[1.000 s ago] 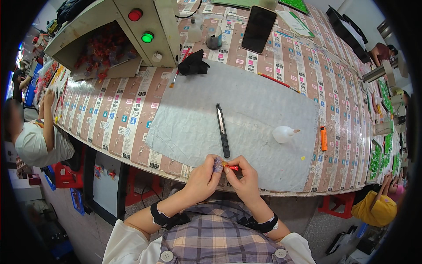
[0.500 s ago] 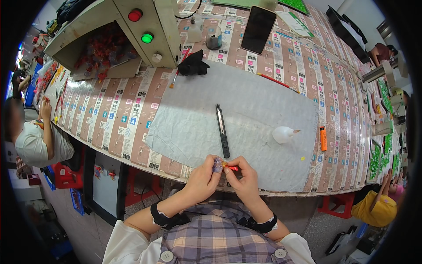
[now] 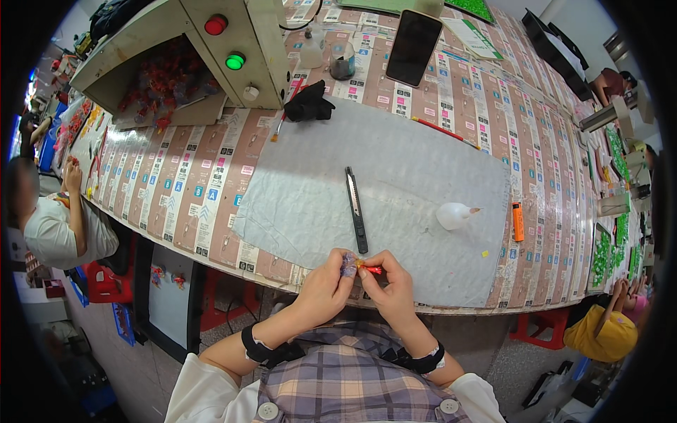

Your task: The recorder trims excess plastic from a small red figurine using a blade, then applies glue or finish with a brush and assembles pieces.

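Both hands meet at the near edge of the table over a grey mat (image 3: 395,183). My left hand (image 3: 326,283) pinches a small purple piece (image 3: 348,264) between thumb and fingers. My right hand (image 3: 391,280) holds a small red piece (image 3: 371,269) against it. The two pieces touch; their exact shape is too small to tell. A black utility knife (image 3: 356,209) lies on the mat just beyond my hands.
A small white squeeze bottle (image 3: 455,214) lies on the mat's right side, an orange lighter (image 3: 517,221) past it. A black cloth (image 3: 308,103), a dark phone (image 3: 412,46) and a box with red and green buttons (image 3: 233,42) sit farther back. Another person (image 3: 53,225) sits at left.
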`<state>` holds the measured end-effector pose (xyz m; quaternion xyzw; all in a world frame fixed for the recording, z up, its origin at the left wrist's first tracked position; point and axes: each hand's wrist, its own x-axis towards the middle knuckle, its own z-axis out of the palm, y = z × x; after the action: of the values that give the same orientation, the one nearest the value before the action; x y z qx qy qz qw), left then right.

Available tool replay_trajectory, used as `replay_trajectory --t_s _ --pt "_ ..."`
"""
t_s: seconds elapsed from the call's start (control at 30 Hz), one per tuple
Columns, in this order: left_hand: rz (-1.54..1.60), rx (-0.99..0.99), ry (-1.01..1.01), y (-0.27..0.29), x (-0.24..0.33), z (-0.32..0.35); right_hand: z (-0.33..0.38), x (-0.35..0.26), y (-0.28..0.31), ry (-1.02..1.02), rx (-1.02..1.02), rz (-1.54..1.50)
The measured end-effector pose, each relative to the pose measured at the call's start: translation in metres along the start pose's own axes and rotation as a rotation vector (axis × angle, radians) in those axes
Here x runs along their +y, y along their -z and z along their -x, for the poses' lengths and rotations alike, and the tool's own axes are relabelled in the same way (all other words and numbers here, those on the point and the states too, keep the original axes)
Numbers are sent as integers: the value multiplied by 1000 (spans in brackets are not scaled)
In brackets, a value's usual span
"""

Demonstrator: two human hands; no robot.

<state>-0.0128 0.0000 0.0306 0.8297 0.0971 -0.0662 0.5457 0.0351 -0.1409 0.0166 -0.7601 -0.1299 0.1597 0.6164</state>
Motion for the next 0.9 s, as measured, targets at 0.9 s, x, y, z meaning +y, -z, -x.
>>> replay_trajectory --t_s 0.9 --pt "2 -5 2 -1 -1 0 0 0 0 1 4 24"
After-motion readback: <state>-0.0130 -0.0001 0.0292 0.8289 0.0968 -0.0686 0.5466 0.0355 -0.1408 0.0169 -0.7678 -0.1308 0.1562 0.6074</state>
